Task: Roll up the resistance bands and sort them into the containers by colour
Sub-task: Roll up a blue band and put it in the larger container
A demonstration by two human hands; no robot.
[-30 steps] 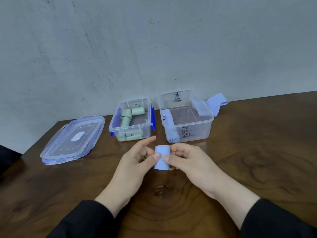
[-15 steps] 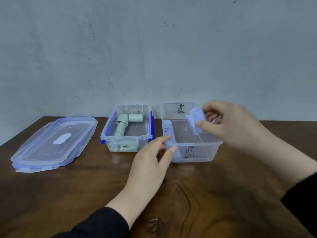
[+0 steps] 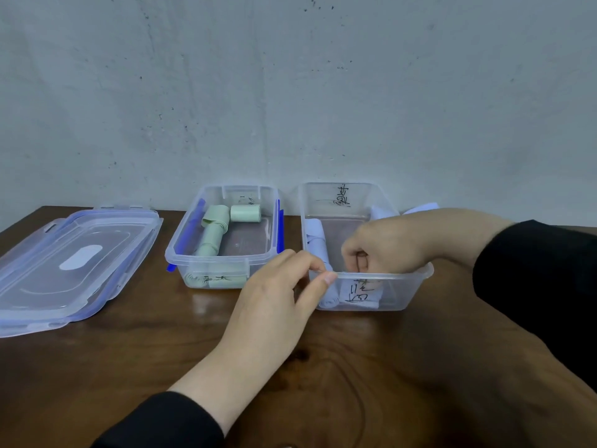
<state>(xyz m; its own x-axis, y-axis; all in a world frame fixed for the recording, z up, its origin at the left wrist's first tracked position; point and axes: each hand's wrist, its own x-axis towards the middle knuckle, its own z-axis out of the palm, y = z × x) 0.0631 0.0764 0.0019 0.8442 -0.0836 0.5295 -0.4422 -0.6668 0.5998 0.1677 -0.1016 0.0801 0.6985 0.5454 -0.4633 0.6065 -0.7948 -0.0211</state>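
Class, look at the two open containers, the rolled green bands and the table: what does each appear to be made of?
Containers: clear, glossy plastic; their contents and the handwriting show through the walls. Rolled green bands: thin matte sheet, probably rubber or latex, wound in soft layers. Table: dark wood or wood veneer, with swirling grain and a shiny finish that mirrors the containers.

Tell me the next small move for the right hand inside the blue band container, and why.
Probably let go and lift out. The right hand is low in the right container, fingers curled near the floor; whether it holds a roll is hidden. The left hand steadies the rim.
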